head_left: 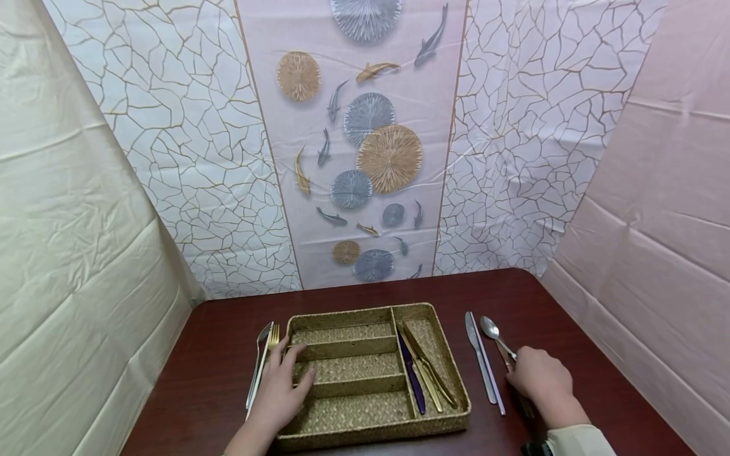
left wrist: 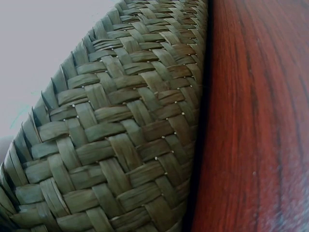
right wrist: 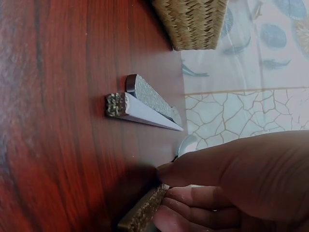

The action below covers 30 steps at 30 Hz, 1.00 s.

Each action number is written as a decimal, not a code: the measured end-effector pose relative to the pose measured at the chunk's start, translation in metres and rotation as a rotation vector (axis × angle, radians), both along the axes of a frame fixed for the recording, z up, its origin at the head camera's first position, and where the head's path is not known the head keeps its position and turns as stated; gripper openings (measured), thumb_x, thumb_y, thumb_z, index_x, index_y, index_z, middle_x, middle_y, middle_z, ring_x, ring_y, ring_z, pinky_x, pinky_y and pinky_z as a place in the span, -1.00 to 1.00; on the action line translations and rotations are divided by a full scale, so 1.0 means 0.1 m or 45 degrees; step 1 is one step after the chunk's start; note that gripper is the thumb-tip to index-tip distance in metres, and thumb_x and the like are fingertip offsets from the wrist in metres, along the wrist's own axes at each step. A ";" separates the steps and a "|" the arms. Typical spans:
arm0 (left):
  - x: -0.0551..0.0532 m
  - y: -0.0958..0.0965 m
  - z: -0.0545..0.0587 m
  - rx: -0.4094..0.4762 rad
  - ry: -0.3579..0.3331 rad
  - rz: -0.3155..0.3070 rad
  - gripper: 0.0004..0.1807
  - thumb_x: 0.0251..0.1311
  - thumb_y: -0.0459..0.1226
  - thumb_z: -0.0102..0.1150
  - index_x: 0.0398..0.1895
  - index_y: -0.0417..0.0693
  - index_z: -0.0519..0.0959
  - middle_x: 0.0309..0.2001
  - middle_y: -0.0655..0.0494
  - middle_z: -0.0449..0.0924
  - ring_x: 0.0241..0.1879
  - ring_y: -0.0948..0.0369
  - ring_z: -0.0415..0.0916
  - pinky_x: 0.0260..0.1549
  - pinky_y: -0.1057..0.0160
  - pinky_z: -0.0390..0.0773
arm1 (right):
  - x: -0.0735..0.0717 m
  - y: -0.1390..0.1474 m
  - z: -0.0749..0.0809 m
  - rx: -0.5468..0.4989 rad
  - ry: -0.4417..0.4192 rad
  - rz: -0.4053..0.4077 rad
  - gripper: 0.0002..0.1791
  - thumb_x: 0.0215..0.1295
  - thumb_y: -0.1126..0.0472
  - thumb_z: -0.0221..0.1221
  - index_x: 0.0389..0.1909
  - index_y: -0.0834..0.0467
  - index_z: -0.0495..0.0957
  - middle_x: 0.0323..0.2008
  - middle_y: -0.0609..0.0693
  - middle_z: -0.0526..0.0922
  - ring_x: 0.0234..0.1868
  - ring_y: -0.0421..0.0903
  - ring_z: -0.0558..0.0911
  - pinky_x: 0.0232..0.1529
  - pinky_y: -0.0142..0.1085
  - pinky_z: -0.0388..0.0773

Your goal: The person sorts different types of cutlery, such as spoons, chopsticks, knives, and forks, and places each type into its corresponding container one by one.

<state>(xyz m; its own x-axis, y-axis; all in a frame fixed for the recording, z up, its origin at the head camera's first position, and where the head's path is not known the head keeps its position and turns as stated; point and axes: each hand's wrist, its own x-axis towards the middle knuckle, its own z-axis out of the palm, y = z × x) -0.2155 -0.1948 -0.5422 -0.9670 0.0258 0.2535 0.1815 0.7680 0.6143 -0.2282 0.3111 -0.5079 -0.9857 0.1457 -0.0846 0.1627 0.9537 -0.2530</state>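
The right hand (head_left: 542,378) pinches the silver spoon (head_left: 489,327) by its handle, bowl pointing away and leftward, while the woven tray (head_left: 371,437) lies left, past a table knife (head_left: 480,358), with the left hand (head_left: 279,387) spread over its rim.

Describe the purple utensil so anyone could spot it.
On the dark red table sits a woven tray with three crosswise compartments beside one long compartment on the right. In that long one, the purple utensil lies leftmost, slanting front to back. Its dark purple handle sets it apart from the gold-coloured pieces beside it.
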 end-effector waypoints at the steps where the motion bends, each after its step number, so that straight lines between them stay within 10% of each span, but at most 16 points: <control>1: 0.00 0.00 0.00 0.001 -0.001 0.000 -0.40 0.51 -0.10 0.39 0.53 -0.01 0.52 0.68 -0.29 0.11 0.57 -0.41 0.18 0.31 -0.50 0.40 | 0.00 0.00 -0.01 -0.003 -0.002 0.000 -0.74 0.28 0.15 0.34 -0.54 0.16 0.56 -0.45 0.22 0.66 -0.42 0.23 0.67 -0.39 0.23 0.61; 23: 0.00 0.00 0.00 0.005 -0.006 -0.009 -0.39 0.51 -0.11 0.39 0.53 -0.06 0.51 0.68 -0.29 0.10 0.57 -0.41 0.18 0.33 -0.49 0.39 | -0.05 -0.04 -0.10 -0.071 0.091 0.064 -0.64 0.19 0.04 0.37 -0.62 0.10 0.45 -0.57 0.08 0.57 -0.54 0.12 0.59 -0.43 0.20 0.58; 30: -0.02 -0.01 -0.01 -0.001 -0.012 -0.010 -0.39 0.52 -0.11 0.38 0.53 -0.05 0.50 0.68 -0.29 0.10 0.57 -0.41 0.18 0.33 -0.49 0.39 | -0.10 -0.08 -0.10 -0.146 0.072 0.073 -0.54 0.29 0.00 0.38 -0.72 0.02 0.44 -0.67 -0.09 0.46 -0.59 -0.06 0.47 -0.45 -0.11 0.41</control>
<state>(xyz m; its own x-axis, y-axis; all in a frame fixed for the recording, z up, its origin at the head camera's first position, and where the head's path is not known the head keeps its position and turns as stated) -0.2172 -0.1954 -0.5435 -0.9690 0.0337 0.2447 0.1821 0.7667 0.6156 -0.2383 0.3031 -0.5183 -0.9958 0.0813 -0.0412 0.0907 0.9255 -0.3678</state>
